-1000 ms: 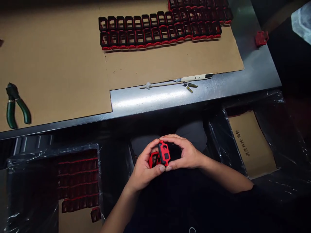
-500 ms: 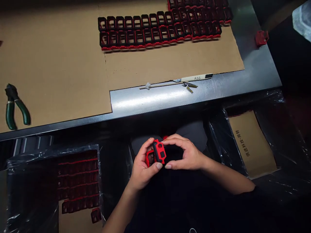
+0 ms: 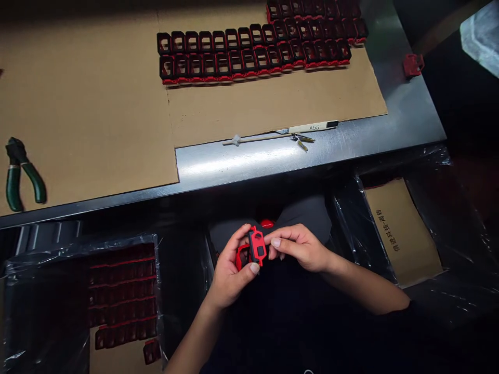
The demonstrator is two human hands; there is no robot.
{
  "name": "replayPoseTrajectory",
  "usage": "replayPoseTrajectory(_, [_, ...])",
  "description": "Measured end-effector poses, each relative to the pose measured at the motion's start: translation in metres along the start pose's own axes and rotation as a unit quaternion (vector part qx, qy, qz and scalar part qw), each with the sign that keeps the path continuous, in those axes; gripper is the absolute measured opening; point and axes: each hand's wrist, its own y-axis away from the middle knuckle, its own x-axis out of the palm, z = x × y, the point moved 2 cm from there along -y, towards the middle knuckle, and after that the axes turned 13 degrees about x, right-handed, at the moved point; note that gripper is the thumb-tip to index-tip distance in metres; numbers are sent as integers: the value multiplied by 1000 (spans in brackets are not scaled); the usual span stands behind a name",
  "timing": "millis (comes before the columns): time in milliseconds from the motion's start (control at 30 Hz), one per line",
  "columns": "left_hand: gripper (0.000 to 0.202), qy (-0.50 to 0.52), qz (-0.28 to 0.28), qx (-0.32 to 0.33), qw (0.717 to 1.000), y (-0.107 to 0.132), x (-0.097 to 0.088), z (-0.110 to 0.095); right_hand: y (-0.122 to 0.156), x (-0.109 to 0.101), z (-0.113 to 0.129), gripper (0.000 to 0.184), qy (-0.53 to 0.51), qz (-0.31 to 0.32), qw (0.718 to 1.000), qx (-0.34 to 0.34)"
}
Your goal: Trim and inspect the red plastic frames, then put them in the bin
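My left hand (image 3: 230, 272) grips a small red-and-black plastic housing (image 3: 257, 246) between thumb and fingers, above my lap. Its red face, with a round hole and a square one, is turned to the right and up; an open red frame part shows behind it, toward the palm. Close by on the right, my right hand (image 3: 300, 248) has its thumb laid against the index finger, the other fingers curled. That index fingertip reaches the housing's right edge, but whether it touches is unclear. Anything pinched in the right hand is too small or hidden to make out.
Rows of similar housings (image 3: 222, 65) stand on cardboard (image 3: 97, 119) on the metal table. Green-handled cutters (image 3: 23, 174), a craft knife (image 3: 312, 128) and a cotton-tipped stick (image 3: 257, 138) lie nearer. A plastic-lined box (image 3: 158, 275) holds more housings; another cardboard piece (image 3: 405, 234) lies right.
My right thumb has come up from below the housing and closed against the index finger. My left hand still grips the housing, almost in place. The view has shifted slightly.
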Motion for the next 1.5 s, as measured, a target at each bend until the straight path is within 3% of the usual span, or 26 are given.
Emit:
replayPoseTrajectory(500, [75, -79, 29, -3, 996, 1, -1, 2, -2, 3, 3, 33, -68, -9, 995, 71])
replayPoseTrajectory(567, [71, -74, 13, -10, 997, 0, -5, 1, -1, 2, 3, 31, -85, -18, 995, 58])
replayPoseTrajectory(733, [32, -53, -71, -72, 993, -3, -15, 2, 2, 1, 2, 19, -126, -25, 992, 5])
replayPoseTrajectory(800, [25, -43, -74, -93, 992, -2, -13, 2, 3, 1, 2, 16, -120, -24, 992, -9])
replayPoseTrajectory(1100, [38, -57, 6, -109, 992, 2, 8, -8, 7, 0, 2, 12, 52, -94, 990, -96])
replayPoseTrajectory(1233, [48, -77, -2, -92, 993, 1, 10, -13, 8, 0, 4, 9, 115, -113, 976, -147])
replayPoseTrajectory(1333, [49, -91, -13, -97, 991, 2, 10, -14, 6, -1, 2, 11, 87, -108, 983, -117])
replayPoseTrajectory(1500, [36, -92, 15, -100, 991, 4, 7, -13, 0, -2, -4, 25, -112, -42, 993, 22])
